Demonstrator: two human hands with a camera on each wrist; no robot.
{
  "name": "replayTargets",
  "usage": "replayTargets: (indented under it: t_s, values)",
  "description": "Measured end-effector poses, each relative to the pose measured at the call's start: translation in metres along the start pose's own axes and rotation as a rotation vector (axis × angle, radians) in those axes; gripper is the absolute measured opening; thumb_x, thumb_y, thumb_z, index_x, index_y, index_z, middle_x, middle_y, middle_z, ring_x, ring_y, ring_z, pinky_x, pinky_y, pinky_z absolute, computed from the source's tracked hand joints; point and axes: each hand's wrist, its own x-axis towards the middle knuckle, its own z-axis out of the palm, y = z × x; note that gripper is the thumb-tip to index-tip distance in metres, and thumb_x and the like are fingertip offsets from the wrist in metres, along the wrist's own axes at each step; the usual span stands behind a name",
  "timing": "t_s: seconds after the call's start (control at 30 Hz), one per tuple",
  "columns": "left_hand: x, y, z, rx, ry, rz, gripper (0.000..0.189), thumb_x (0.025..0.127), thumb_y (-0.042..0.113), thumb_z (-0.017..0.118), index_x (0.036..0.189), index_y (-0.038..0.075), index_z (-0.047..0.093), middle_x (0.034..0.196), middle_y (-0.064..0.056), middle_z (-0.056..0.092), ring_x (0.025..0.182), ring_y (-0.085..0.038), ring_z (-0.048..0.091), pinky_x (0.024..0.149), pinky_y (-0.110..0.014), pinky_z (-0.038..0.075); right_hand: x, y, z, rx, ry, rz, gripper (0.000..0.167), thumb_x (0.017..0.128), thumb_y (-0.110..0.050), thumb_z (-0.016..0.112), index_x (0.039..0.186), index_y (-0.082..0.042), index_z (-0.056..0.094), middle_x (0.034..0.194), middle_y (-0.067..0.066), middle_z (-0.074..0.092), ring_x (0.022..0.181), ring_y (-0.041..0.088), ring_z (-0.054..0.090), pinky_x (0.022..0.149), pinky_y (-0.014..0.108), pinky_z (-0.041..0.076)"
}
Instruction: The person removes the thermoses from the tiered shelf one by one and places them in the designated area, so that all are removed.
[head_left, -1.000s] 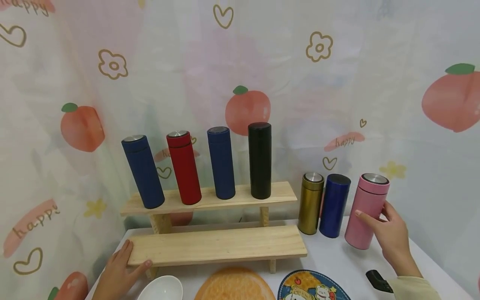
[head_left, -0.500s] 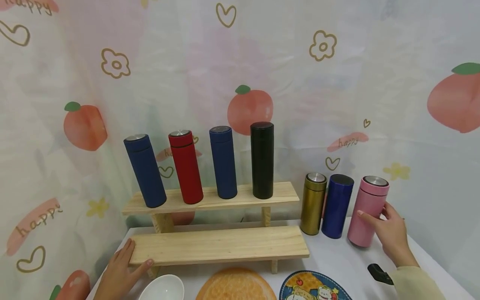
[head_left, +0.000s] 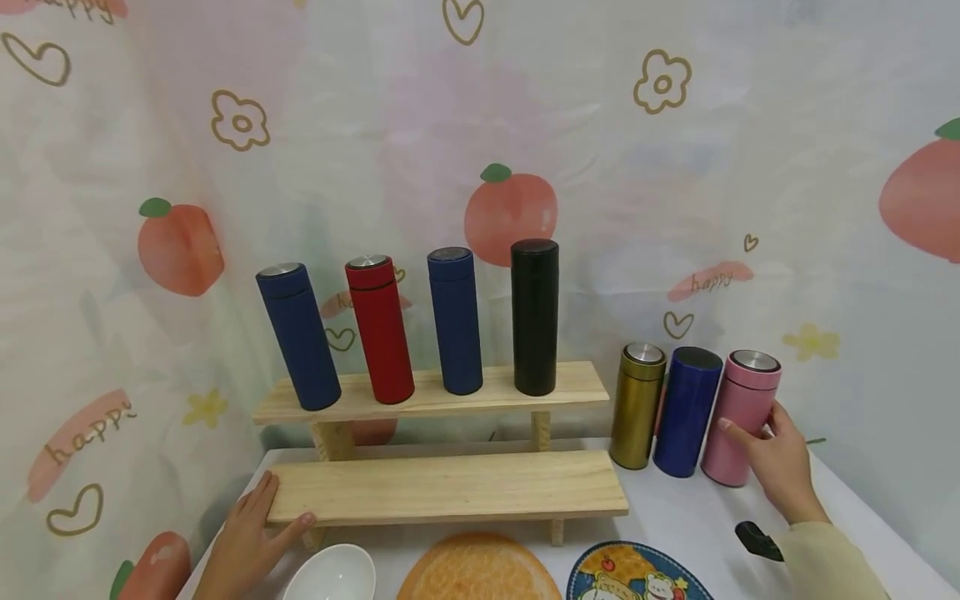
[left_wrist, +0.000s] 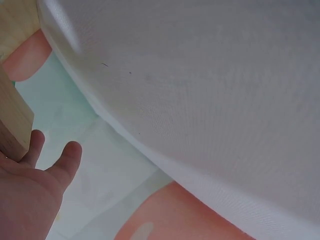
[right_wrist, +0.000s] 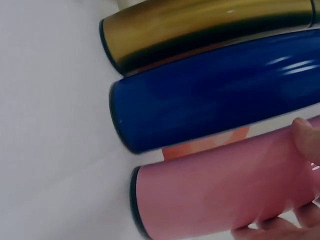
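Observation:
In the head view, my right hand (head_left: 783, 462) grips a pink thermos (head_left: 741, 417) with a silver lid top, thumb on its left side. The thermos stands upright on the white table, close beside a shiny blue thermos (head_left: 687, 412). In the right wrist view a narrow gap separates the pink thermos (right_wrist: 215, 185) from the blue one (right_wrist: 215, 95). A gold thermos (head_left: 637, 406) stands left of the blue one. My left hand (head_left: 251, 533) rests on the left end of a two-step wooden shelf (head_left: 450, 490), its fingers fairly straight. The left wrist view shows loose fingers (left_wrist: 65, 162) beside the board's end.
On the shelf's upper step stand a dark blue thermos (head_left: 300, 337), a red one (head_left: 381, 333), another blue one (head_left: 456, 325) and a black one (head_left: 535, 321). In front are a white bowl (head_left: 333, 575), a round orange-brown mat (head_left: 480, 571) and a cartoon-printed mat (head_left: 637, 575).
My right hand has moved the pink thermos left, closer to the blue thermos, and set it a little farther back. The left hand stays on the shelf. The head view has shifted slightly.

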Motion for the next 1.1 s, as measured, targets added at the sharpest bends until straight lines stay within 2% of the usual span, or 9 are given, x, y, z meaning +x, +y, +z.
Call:
replayTargets:
  t_s: [0.07,0.17,0.27,0.33,0.47,0.53,0.6,0.87,1.1]
  values:
    - [-0.001,0.0,0.0,0.0,0.035,0.028,0.109,0.097,0.063,0.07,0.159,-0.018,0.03,0.164,-0.039,0.027,0.146,-0.063,0.03,0.113,-0.078,0.03,0.002,0.001,-0.001,-0.007,0.0,-0.015,0.084,0.11,-0.032,0.063,0.17,0.001,0.014,0.169,0.033,0.027,0.15,0.058,0.031,0.117,0.071,0.03]
    - [-0.002,0.0,0.0,0.003,0.074,0.055,0.107,0.097,0.06,0.072,0.157,-0.018,0.033,0.163,-0.04,0.031,0.144,-0.063,0.033,0.111,-0.077,0.033,0.005,0.002,-0.001,-0.017,0.001,-0.035,0.084,0.11,-0.034,0.063,0.17,0.001,0.015,0.166,0.034,0.032,0.147,0.054,0.038,0.121,0.048,0.038]
    - [-0.002,0.001,-0.002,0.007,0.078,0.057,0.106,0.097,0.06,0.072,0.157,-0.019,0.033,0.162,-0.04,0.031,0.144,-0.064,0.033,0.111,-0.077,0.033,0.005,0.004,0.0,-0.031,0.002,-0.055,0.083,0.109,-0.033,0.064,0.169,0.002,0.017,0.163,0.035,0.037,0.142,0.046,0.043,0.106,0.016,0.042]
    - [-0.002,0.001,-0.002,0.011,0.064,0.045,0.107,0.097,0.061,0.071,0.157,-0.019,0.032,0.162,-0.04,0.03,0.144,-0.064,0.032,0.112,-0.077,0.033,0.005,0.004,0.0,-0.018,0.004,-0.061,0.083,0.109,-0.03,0.065,0.169,0.002,0.018,0.162,0.035,0.038,0.141,0.042,0.045,0.096,0.009,0.041]
    - [-0.002,0.001,-0.002,0.008,0.039,0.02,0.109,0.098,0.063,0.07,0.158,-0.019,0.03,0.163,-0.041,0.028,0.145,-0.064,0.031,0.112,-0.077,0.032,0.003,0.002,0.001,0.056,-0.014,-0.044,0.084,0.11,-0.025,0.064,0.169,0.003,0.012,0.169,0.035,0.025,0.155,0.047,0.029,0.123,0.034,0.032]
    - [-0.002,0.001,-0.001,0.004,0.038,0.017,0.11,0.097,0.064,0.069,0.158,-0.019,0.029,0.163,-0.041,0.028,0.144,-0.064,0.031,0.112,-0.077,0.032,0.002,0.002,0.001,0.084,-0.031,-0.025,0.086,0.11,-0.025,0.064,0.169,0.003,0.008,0.171,0.034,0.017,0.156,0.053,0.018,0.125,0.058,0.024]
    - [-0.002,0.0,0.0,0.003,0.041,0.018,0.11,0.097,0.064,0.069,0.158,-0.019,0.03,0.163,-0.041,0.028,0.144,-0.064,0.032,0.111,-0.078,0.032,0.002,0.003,0.001,0.1,-0.046,-0.01,0.088,0.11,-0.024,0.064,0.169,0.003,0.005,0.172,0.035,0.012,0.156,0.056,0.013,0.121,0.068,0.021]
    - [-0.001,0.004,-0.002,-0.003,-0.001,-0.004,0.111,0.098,0.065,0.068,0.16,-0.017,0.028,0.165,-0.039,0.025,0.146,-0.063,0.029,0.113,-0.076,0.031,-0.011,-0.002,-0.006,0.042,-0.058,0.046,0.1,0.109,-0.038,0.059,0.168,-0.002,-0.013,0.174,0.027,-0.013,0.157,0.057,-0.003,0.12,0.074,0.012]
    - [0.0,0.003,-0.001,-0.008,-0.004,-0.003,0.113,0.097,0.066,0.068,0.16,-0.018,0.026,0.165,-0.04,0.024,0.147,-0.063,0.028,0.114,-0.077,0.03,-0.022,-0.047,-0.011,0.097,0.108,-0.124,0.105,0.105,-0.037,0.063,0.171,-0.016,-0.015,0.176,0.008,-0.024,0.16,0.03,-0.02,0.123,0.066,-0.009]
